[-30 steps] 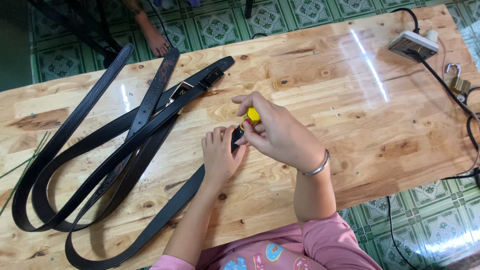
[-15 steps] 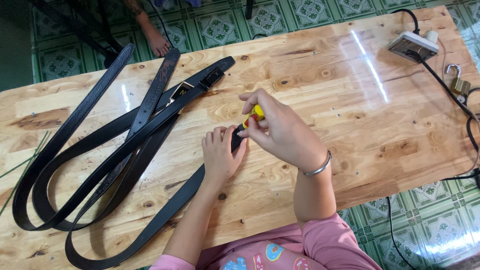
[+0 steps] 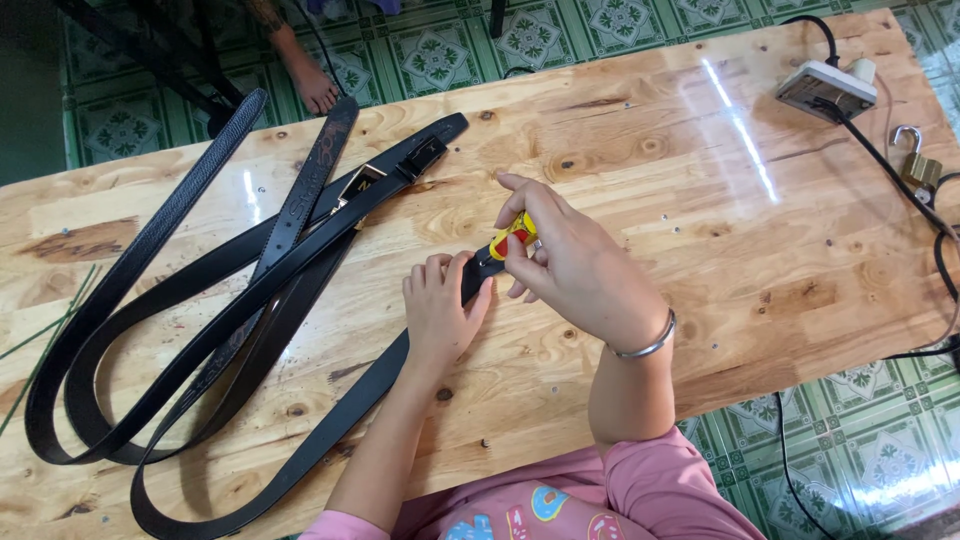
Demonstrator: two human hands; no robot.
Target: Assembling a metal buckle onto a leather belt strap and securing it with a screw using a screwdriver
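Note:
My left hand [image 3: 440, 312] presses flat on the end of a black leather belt [image 3: 300, 455] lying on the wooden table [image 3: 700, 200]. My right hand [image 3: 575, 270] grips a small screwdriver with a yellow and red handle [image 3: 514, 236], its tip down at the belt end right beside my left fingers. The belt runs from under my left palm toward the near left edge of the table and loops round.
Several more black belts [image 3: 200, 300] lie coiled on the left, with a metal buckle [image 3: 358, 185]. A white power strip [image 3: 825, 88] with a black cable and a brass padlock [image 3: 918, 170] sit at the far right. A person's bare foot [image 3: 315, 90] rests on the tiled floor beyond the table.
My right hand has turned slightly on the screwdriver, shifting the handle between my fingers. My left hand and the belts have stayed put.

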